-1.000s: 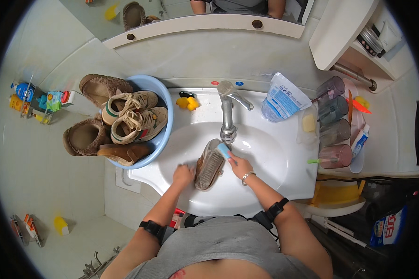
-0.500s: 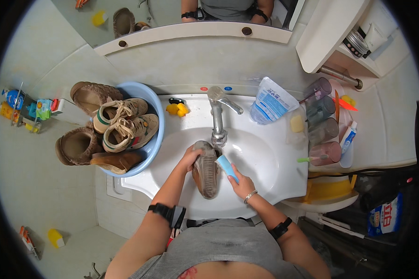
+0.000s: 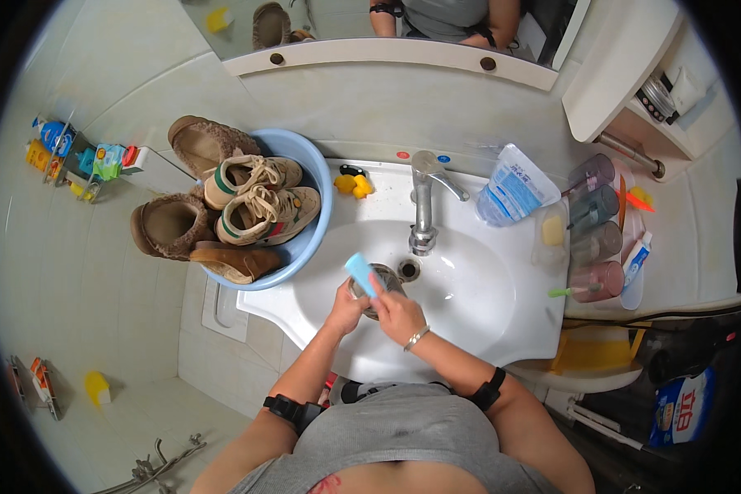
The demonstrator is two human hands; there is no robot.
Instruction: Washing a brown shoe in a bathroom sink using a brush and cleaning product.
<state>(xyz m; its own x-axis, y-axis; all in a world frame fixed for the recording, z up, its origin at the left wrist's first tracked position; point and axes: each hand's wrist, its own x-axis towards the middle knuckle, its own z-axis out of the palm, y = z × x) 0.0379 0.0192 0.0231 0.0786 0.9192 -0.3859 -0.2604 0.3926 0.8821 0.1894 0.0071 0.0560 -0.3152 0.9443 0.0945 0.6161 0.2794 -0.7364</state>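
Note:
Over the near side of the white sink, my left hand (image 3: pixel 347 311) grips a brown shoe (image 3: pixel 389 281) by its side. The shoe is seen foreshortened and partly hidden behind my hands and the brush. My right hand (image 3: pixel 400 316) is closed on a light-blue scrubbing brush (image 3: pixel 360 273), held across the shoe. Whether the bristles touch the shoe cannot be made out. Beyond them stands the chrome faucet (image 3: pixel 423 206), with the drain hole (image 3: pixel 408 269) below its spout.
At the left, a blue basin (image 3: pixel 325 202) holds laced sneakers (image 3: pixel 267 216) and fleece-lined brown shoes (image 3: pixel 173 224). Yellow rubber ducks (image 3: pixel 354 186) sit on the rim of the sink (image 3: pixel 506 272). A blue-white refill pouch (image 3: pixel 514 189) and several cups (image 3: pixel 596 239) are at the right.
The shoe has gone from sole-up and lengthwise to tilted and foreshortened. My right hand has brought the brush leftward over it, closer to my left hand. The whole view has shifted.

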